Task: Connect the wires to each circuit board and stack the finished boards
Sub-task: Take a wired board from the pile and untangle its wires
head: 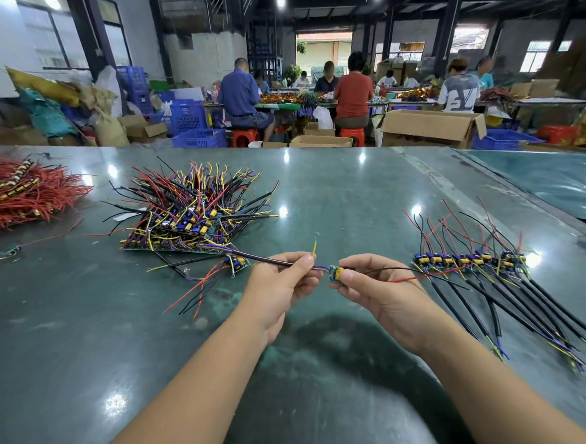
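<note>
My right hand [370,288] pinches a small circuit board [335,273] with yellow and blue parts; a red and a black wire trail from it to the right. My left hand [281,279] pinches the black sleeved cable [265,259] just left of the board, and a yellow wire end [314,248] sticks up above its fingers. Both hands hover above the green table [320,196]. A heap of unwired boards with loose wires [192,212] lies to the left. A row of wired boards [471,260] lies to the right, cables running toward me.
A bundle of red wires [19,194] lies at the far left edge. One loose board [237,262] rests beside the heap. Behind the table stand cardboard boxes [431,127], blue crates [197,137] and several seated people at other benches.
</note>
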Action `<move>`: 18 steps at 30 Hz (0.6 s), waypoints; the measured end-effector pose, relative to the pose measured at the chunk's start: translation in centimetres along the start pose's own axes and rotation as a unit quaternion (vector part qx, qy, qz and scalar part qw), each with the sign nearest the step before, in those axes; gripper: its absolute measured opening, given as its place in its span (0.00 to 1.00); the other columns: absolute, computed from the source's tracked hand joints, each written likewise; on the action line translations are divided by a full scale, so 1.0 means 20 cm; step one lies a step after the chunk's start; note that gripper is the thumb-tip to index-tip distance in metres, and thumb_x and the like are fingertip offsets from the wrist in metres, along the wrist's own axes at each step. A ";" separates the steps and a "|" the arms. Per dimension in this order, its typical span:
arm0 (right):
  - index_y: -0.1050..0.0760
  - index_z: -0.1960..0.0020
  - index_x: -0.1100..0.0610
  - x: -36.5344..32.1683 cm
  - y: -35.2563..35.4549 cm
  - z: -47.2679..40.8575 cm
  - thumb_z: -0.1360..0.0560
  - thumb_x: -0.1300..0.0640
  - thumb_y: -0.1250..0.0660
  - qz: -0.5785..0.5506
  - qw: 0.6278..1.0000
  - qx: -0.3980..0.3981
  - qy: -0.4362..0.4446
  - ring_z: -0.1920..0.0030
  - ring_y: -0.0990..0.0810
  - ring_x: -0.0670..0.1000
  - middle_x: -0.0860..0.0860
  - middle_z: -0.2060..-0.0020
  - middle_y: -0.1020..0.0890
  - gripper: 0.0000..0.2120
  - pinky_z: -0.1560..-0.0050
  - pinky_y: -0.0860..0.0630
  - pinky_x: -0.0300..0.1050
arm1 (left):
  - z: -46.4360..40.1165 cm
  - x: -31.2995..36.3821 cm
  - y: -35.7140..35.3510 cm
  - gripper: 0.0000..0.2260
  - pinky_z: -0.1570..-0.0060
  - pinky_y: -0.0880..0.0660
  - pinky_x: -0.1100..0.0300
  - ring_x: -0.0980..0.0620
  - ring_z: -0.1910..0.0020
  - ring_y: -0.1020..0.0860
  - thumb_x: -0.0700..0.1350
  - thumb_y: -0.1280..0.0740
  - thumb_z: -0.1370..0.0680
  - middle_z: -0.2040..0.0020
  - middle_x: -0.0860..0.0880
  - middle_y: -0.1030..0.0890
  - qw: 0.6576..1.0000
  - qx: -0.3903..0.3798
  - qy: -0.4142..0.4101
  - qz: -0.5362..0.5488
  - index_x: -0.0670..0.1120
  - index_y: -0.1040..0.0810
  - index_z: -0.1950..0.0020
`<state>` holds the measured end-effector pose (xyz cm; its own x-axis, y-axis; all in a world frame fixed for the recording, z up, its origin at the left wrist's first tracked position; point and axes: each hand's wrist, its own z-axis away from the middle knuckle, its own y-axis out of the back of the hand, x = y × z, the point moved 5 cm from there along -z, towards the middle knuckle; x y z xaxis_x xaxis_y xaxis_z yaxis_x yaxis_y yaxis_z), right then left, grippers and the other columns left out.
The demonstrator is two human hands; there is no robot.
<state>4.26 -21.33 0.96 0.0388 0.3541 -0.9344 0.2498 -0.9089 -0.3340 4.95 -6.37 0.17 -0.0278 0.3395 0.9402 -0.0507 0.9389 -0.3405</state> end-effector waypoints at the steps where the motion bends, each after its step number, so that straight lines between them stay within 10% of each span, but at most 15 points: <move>1: 0.23 0.54 0.63 0.00 0.01 0.00 0.31 0.68 0.32 -0.001 1.000 0.014 0.008 0.63 0.16 0.50 0.55 0.65 0.16 0.06 0.57 0.20 0.38 | 0.00 0.00 0.00 0.04 0.70 0.24 0.69 0.59 0.74 0.22 0.36 0.35 0.22 0.70 0.48 0.18 1.000 -0.006 0.009 0.000 0.42 0.23 0.56; 18: 0.24 0.56 0.62 0.02 0.04 -0.03 0.27 0.71 0.36 -0.080 0.995 0.060 0.014 0.68 0.20 0.47 0.53 0.68 0.18 0.06 0.64 0.22 0.35 | 0.01 -0.01 -0.02 0.09 0.65 0.22 0.64 0.53 0.67 0.19 0.29 0.37 0.24 0.62 0.44 0.17 1.000 -0.020 0.009 -0.017 0.42 0.22 0.53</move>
<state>4.99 -21.71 0.38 0.0347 0.5006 -0.8650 0.1367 -0.8598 -0.4920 4.71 -6.90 0.15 -0.0092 0.3074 0.9515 -0.0116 0.9515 -0.3075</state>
